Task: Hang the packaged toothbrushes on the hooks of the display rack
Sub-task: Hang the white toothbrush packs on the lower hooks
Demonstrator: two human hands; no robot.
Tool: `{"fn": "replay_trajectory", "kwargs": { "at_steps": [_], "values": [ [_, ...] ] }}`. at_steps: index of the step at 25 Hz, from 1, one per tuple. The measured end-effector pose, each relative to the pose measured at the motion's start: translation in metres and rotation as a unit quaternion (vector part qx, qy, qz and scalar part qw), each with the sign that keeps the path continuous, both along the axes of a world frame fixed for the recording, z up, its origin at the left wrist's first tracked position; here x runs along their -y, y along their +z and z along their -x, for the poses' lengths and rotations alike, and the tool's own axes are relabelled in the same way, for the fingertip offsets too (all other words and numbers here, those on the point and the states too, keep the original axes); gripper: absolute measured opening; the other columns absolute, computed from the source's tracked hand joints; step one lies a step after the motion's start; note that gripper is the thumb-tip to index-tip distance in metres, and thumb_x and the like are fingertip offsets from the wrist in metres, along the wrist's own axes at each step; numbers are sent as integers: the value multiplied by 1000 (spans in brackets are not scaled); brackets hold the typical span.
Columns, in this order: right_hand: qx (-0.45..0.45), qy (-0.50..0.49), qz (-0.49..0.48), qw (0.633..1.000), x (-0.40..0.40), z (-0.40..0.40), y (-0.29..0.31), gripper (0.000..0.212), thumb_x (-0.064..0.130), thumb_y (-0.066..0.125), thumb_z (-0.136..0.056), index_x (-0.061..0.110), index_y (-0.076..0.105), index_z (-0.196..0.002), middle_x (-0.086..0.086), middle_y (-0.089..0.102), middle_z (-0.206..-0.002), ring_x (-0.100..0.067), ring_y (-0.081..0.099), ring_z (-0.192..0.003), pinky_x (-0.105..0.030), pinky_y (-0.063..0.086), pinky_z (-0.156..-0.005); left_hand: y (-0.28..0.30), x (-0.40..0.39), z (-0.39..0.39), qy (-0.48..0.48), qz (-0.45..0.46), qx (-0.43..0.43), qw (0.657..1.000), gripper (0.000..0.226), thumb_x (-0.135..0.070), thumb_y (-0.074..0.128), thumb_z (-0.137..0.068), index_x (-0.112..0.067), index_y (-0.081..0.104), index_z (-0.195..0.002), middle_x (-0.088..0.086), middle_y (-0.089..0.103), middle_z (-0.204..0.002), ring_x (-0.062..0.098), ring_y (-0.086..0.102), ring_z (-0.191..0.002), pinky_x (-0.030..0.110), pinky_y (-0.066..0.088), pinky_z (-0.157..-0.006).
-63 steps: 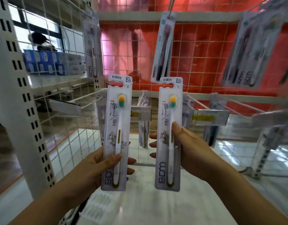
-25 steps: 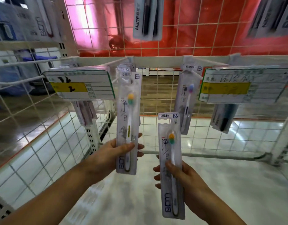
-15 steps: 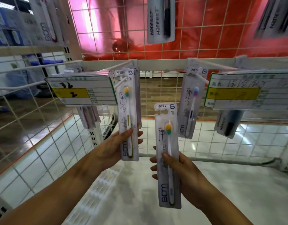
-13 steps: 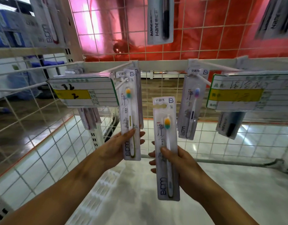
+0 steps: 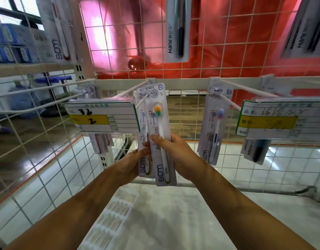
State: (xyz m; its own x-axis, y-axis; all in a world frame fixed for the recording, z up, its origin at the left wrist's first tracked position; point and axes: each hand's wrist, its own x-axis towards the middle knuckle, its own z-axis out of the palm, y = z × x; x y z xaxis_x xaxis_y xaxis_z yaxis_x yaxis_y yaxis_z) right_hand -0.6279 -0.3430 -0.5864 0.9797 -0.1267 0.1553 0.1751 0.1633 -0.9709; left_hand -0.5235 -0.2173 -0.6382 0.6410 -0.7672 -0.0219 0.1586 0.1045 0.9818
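Threading front BDM toothbrush pack (image 5: 160,134) onto centre hook (image 5: 137,92); half second earlier it hung lower, clear of hook. Right hand (image 5: 171,150) pinched it. Left hand (image 5: 133,160) gripped rear pack (image 5: 143,139), already on hook. Second hanging nearly done, likely.

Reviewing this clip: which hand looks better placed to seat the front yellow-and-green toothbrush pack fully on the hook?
Probably the right hand. It grips the front pack at mid-height, with the pack's hang hole at the hook tip. The left hand holds the pack behind, which appears already threaded on that hook.
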Motion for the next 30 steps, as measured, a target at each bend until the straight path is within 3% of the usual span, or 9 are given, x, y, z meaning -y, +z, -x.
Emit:
{"fn": "replay_trajectory", "kwargs": {
  "at_steps": [5, 10, 12, 15, 17, 20, 25, 27, 30],
  "values": [
    [-24, -17, 36, 999, 3, -11, -5, 9, 23, 58, -90, 23, 63, -98, -10, 70, -101, -24, 68, -90, -38, 57, -80, -5, -3, -7, -3, -18, 21, 1000, 82, -54, 83, -56, -10, 60, -121, 25, 60, -123, 44, 56, -114, 60, 43, -97],
    [-35, -12, 71, 997, 0, -19, -1, 4, 22, 58, -91, 24, 61, -91, -5, 70, -91, -19, 68, -81, -31, 58, -73, -7, -6, -12, 41, -29, 19, 999, 65, -54, 84, -48, -11, 70, -95, 13, 73, -90, 23, 70, -80, 43, 55, -78],
    [-46, -7, 79, 996, -3, -23, 1, 4, 24, 58, -91, 23, 61, -89, -1, 68, -85, -16, 67, -77, -30, 58, -70, -10, -10, -16, 46, -33, 11, 998, 55, -46, 85, -55, -12, 69, -97, 12, 73, -93, 24, 69, -84, 46, 52, -86],
    [-62, -4, 95, 994, -10, -31, 1, 8, 29, 56, -91, 22, 60, -91, -2, 67, -88, -19, 66, -82, -36, 55, -79, -22, -18, -17, 42, -101, 34, 993, 47, -27, 78, -65, -17, 64, -108, 3, 73, -101, 25, 64, -103, 44, 45, -99],
    [-77, -8, 110, 991, -13, -36, -2, 13, 33, 54, -92, 22, 60, -94, -2, 67, -91, -19, 65, -86, -39, 53, -85, -31, -26, -16, 54, -134, 34, 989, 58, -30, 79, -67, -20, 57, -120, 3, 69, -113, 22, 60, -111, 45, 42, -102],
    [-102, -14, 115, 988, -17, -46, -5, 22, 37, 53, -91, 21, 58, -105, -4, 65, -103, -27, 61, -103, -47, 49, -94, -37, -43, -17, 79, -160, 27, 984, 73, -40, 79, -63, -24, 48, -127, 3, 59, -125, 21, 56, -115, 36, 46, -94],
    [-102, -54, 88, 989, -26, -51, -2, 10, 30, 54, -93, 24, 58, -100, -3, 64, -101, -21, 61, -97, -41, 51, -86, -29, -73, -10, 80, -293, 128, 944, 40, -20, 66, -85, -21, 52, -122, -3, 55, -120, 16, 53, -112, 25, 46, -84],
    [-101, -50, 99, 989, -26, -48, -3, 8, 29, 57, -91, 27, 59, -98, -3, 63, -104, -23, 58, -104, -45, 49, -92, -24, -78, -1, 48, -322, 218, 920, 31, -22, 64, -87, -24, 55, -117, -5, 59, -115, 9, 57, -104, 20, 48, -81],
    [-112, -52, 140, 982, -26, -30, -7, 16, 28, 58, -90, 24, 56, -106, -2, 61, -108, -17, 57, -98, -30, 49, -79, -7, -75, 16, 5, -345, 370, 862, 23, -32, 62, -88, -32, 57, -110, -15, 61, -106, -2, 59, -96, 19, 51, -86]
  ]
}}
